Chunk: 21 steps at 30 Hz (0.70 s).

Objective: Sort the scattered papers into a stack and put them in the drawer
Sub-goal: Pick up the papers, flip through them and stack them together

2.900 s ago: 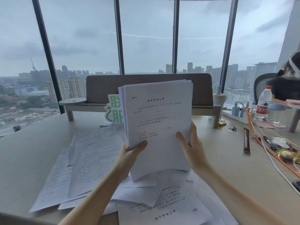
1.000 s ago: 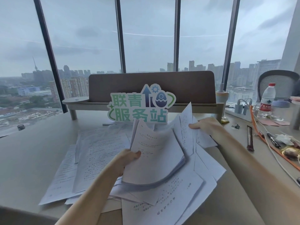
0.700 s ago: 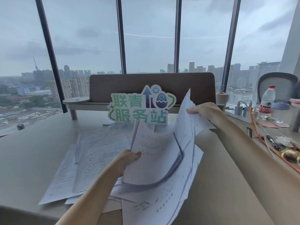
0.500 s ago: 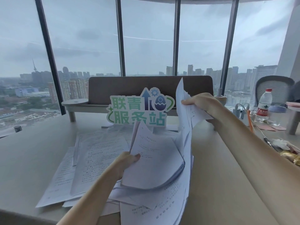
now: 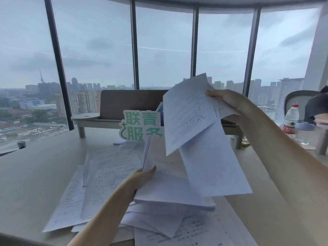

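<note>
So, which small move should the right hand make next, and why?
Probably lower the lifted sheets in the right hand onto the stack the left hand grips: they hang loose above it, and more papers lie scattered on the desk.

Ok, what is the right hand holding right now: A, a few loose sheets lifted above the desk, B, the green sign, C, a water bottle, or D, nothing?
A: the right hand pinches loose sheets in the air, while the left hand holds the stack.

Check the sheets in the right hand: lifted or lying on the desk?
Lifted. The right hand pinches the loose sheets by a top corner; they hang above the desk.
</note>
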Each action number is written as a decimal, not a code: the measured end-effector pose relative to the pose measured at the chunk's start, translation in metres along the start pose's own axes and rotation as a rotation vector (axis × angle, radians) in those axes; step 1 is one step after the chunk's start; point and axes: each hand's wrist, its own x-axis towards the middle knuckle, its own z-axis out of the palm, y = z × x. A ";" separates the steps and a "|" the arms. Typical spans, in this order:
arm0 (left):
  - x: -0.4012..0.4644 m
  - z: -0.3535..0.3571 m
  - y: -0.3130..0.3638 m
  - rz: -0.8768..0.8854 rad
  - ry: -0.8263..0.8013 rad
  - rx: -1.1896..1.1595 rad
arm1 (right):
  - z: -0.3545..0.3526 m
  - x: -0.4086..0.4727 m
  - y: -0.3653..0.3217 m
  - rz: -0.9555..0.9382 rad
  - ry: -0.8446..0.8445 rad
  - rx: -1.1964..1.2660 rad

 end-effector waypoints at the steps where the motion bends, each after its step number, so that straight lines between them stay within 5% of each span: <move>1: -0.003 0.001 0.003 0.012 -0.017 0.013 | -0.009 0.007 0.009 0.027 0.002 -0.030; 11: 0.001 -0.005 0.003 0.119 -0.206 -0.230 | -0.036 -0.004 0.093 0.358 0.163 -0.079; 16: 0.004 -0.005 0.010 0.113 -0.206 -0.254 | -0.067 0.031 0.133 0.421 0.231 -0.471; 21: -0.008 0.002 0.015 0.111 -0.206 -0.310 | -0.053 0.019 0.134 0.448 0.283 -0.460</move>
